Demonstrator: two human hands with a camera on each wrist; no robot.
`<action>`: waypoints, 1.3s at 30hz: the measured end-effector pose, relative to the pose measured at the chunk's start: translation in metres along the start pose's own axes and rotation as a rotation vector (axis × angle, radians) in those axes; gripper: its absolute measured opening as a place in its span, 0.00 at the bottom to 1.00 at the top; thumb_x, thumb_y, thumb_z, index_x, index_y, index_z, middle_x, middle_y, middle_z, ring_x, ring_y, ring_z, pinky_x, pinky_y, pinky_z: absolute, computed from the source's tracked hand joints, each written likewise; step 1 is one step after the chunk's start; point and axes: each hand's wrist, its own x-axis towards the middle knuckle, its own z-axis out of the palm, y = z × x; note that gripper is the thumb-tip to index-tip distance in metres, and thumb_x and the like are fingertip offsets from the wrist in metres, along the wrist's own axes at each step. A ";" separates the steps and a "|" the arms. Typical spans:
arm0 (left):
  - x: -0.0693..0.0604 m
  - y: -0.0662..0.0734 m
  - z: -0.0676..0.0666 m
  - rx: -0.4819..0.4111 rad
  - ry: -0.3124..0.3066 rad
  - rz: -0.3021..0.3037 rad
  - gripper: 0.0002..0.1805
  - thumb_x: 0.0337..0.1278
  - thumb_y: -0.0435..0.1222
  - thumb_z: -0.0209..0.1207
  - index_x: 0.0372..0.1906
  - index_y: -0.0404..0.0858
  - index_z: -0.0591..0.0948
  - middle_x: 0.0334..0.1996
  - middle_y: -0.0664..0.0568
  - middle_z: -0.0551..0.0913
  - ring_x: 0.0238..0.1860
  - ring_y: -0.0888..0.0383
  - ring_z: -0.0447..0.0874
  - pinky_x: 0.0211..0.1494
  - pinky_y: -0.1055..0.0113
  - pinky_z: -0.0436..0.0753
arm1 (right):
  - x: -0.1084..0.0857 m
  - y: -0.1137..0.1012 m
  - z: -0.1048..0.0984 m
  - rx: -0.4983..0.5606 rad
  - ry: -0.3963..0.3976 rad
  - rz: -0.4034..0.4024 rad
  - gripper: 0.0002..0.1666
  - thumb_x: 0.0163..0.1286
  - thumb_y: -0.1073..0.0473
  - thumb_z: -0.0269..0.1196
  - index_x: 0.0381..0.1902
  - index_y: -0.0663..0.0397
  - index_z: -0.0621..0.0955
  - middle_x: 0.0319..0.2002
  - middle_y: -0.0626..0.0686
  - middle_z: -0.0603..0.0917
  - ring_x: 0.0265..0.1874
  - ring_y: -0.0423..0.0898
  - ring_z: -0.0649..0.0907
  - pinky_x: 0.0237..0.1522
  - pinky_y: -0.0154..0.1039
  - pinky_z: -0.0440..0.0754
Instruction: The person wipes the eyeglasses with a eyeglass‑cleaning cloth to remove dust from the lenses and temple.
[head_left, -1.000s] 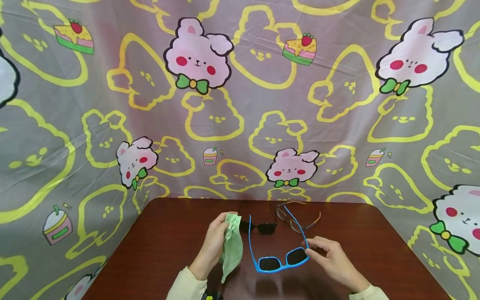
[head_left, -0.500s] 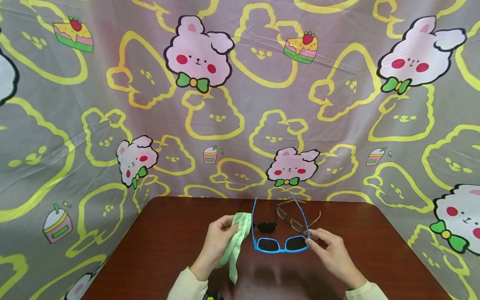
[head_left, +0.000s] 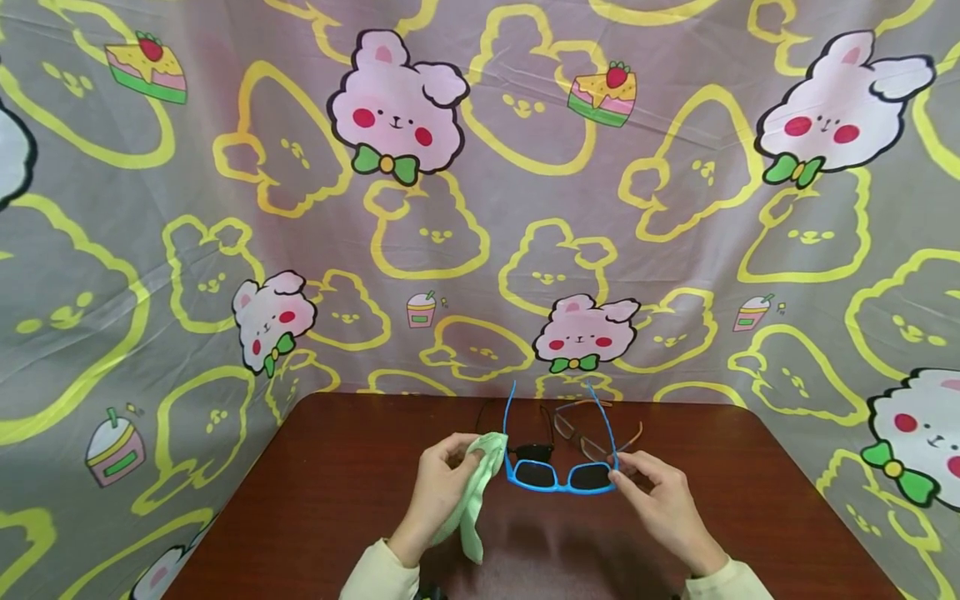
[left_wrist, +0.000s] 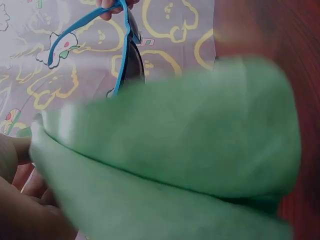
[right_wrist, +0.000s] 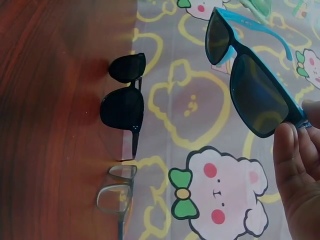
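My right hand (head_left: 663, 500) pinches blue-framed sunglasses (head_left: 560, 490) at the right hinge corner, holding them above the table with temples unfolded and pointing away. In the right wrist view their dark lenses (right_wrist: 260, 97) face the camera, and fingertips grip one end of the frame. A thin light-green cloth (head_left: 471, 508) hangs in folds from my left hand (head_left: 437, 483), pinched between thumb and fingers. The cloth's top edge reaches the left temple of the sunglasses; whether they touch I cannot tell. The cloth (left_wrist: 170, 135) covers most of the left wrist view, hiding part of the sunglasses.
Behind the blue pair, black sunglasses (head_left: 534, 452) lie on the brown wooden table (head_left: 322, 483), partly hidden. Clear-lens eyeglasses (head_left: 596, 450) with brownish temples lie to their right. A patterned grey curtain (head_left: 480, 200) surrounds the table at the back and sides.
The blue sunglasses have risen and levelled out, temples tilting further up and away. My left hand has shifted right, bringing the cloth close to the sunglasses' left side.
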 end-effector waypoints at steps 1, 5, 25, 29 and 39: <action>0.000 0.000 0.000 0.003 -0.005 0.001 0.08 0.54 0.25 0.60 0.40 0.32 0.84 0.27 0.45 0.83 0.27 0.60 0.78 0.30 0.74 0.75 | 0.001 -0.004 0.000 -0.002 0.008 -0.003 0.13 0.49 0.81 0.66 0.33 0.66 0.83 0.24 0.52 0.80 0.21 0.38 0.77 0.22 0.26 0.74; 0.000 0.001 0.001 0.025 -0.021 -0.009 0.09 0.53 0.26 0.62 0.40 0.33 0.83 0.29 0.45 0.85 0.29 0.57 0.79 0.31 0.73 0.74 | -0.001 0.010 0.004 0.013 0.020 -0.015 0.15 0.47 0.82 0.66 0.33 0.66 0.83 0.24 0.51 0.80 0.21 0.37 0.77 0.22 0.26 0.74; 0.007 -0.045 0.018 0.357 0.096 0.470 0.11 0.42 0.26 0.70 0.31 0.43 0.87 0.29 0.60 0.85 0.30 0.66 0.82 0.32 0.74 0.78 | 0.001 0.007 0.014 0.002 0.009 -0.098 0.19 0.45 0.82 0.68 0.34 0.62 0.82 0.25 0.50 0.80 0.23 0.37 0.79 0.24 0.25 0.76; 0.007 -0.046 0.021 0.534 0.182 0.613 0.12 0.36 0.27 0.72 0.30 0.45 0.88 0.29 0.61 0.85 0.30 0.67 0.83 0.32 0.73 0.78 | 0.001 0.005 0.016 -0.010 0.010 -0.109 0.18 0.44 0.82 0.69 0.34 0.62 0.82 0.25 0.48 0.80 0.22 0.37 0.79 0.23 0.25 0.76; 0.008 -0.051 0.025 0.698 0.207 0.848 0.11 0.36 0.29 0.71 0.30 0.45 0.88 0.31 0.61 0.85 0.28 0.65 0.81 0.27 0.72 0.79 | -0.002 0.014 0.017 -0.020 -0.008 -0.131 0.16 0.48 0.76 0.70 0.36 0.61 0.84 0.28 0.42 0.80 0.25 0.35 0.79 0.25 0.25 0.76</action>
